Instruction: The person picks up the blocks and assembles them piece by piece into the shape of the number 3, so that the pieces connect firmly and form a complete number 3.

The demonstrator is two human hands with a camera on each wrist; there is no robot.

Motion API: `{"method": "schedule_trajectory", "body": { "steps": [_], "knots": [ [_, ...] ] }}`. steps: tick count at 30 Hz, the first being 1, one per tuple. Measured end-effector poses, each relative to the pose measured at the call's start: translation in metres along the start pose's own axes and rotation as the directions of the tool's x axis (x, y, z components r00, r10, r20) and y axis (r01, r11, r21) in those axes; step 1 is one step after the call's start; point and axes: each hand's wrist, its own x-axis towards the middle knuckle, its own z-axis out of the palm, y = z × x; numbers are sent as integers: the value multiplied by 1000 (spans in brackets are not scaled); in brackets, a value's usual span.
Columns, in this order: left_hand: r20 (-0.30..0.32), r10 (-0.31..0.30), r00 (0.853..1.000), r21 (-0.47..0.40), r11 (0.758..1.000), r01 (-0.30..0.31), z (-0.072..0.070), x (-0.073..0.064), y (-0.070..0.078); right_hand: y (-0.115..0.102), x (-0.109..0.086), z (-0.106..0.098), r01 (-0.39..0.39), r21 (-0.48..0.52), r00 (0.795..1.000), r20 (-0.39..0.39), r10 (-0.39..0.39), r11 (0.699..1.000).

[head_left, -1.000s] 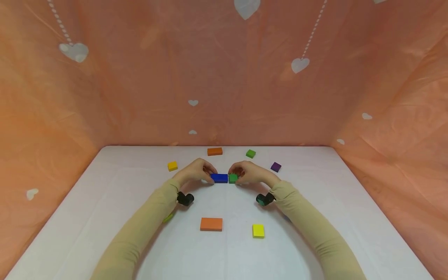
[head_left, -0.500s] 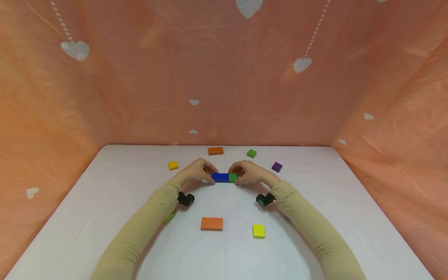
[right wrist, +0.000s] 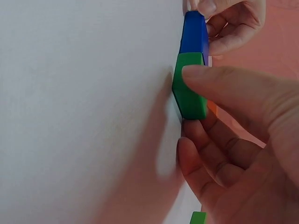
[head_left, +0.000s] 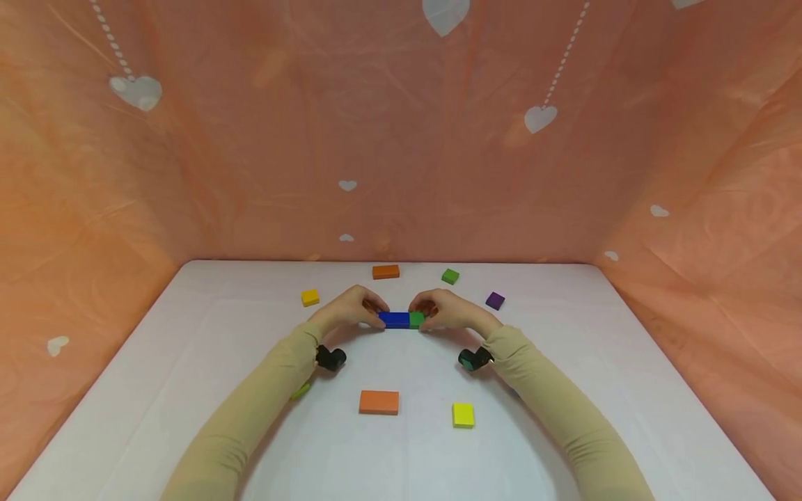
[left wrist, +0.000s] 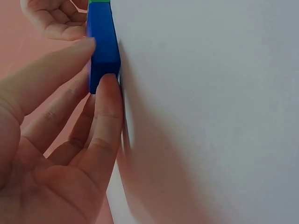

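In the head view a blue rectangular block point(head_left: 394, 320) and a smaller green block point(head_left: 416, 320) lie end to end in one row, touching. My left hand point(head_left: 349, 306) holds the blue block by its left end. From the left wrist, the thumb is on the side of the blue block point(left wrist: 105, 37) and a finger against its near end. My right hand point(head_left: 450, 308) grips the green block at its right end, thumb on the face of the green block point(right wrist: 190, 91). Whether the pair rests on the table or is slightly raised, I cannot tell.
Around the hands on the white table point(head_left: 401, 459) lie an orange block point(head_left: 385, 272), a light green block point(head_left: 450, 277), a purple block point(head_left: 495, 300), two yellow blocks and a nearer orange block point(head_left: 379, 402). My left sleeve partly covers a lime piece point(head_left: 301, 391).
One second ago a thin gap parted the blue and green blocks. Half a second ago it had closed, and they still touch. Both hands have hardly moved.
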Motion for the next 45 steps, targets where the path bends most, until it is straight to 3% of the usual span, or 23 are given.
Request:
{"method": "schedule_trajectory", "body": {
  "steps": [14,33,45],
  "knots": [
    [-17,-26,1000,-77,997,25,-2,-1,-1,0,-1,0,18,0,1000,-4,-18,1000],
    [-52,-75,996,-104,992,69,1,-1,1,-3,0,-1,0,-4,1000,1,0,1000],
    [-59,-90,994,-102,991,84,2,-2,2,1,-6,-14,60,30,998,-21,-59,998]
  ]
}}
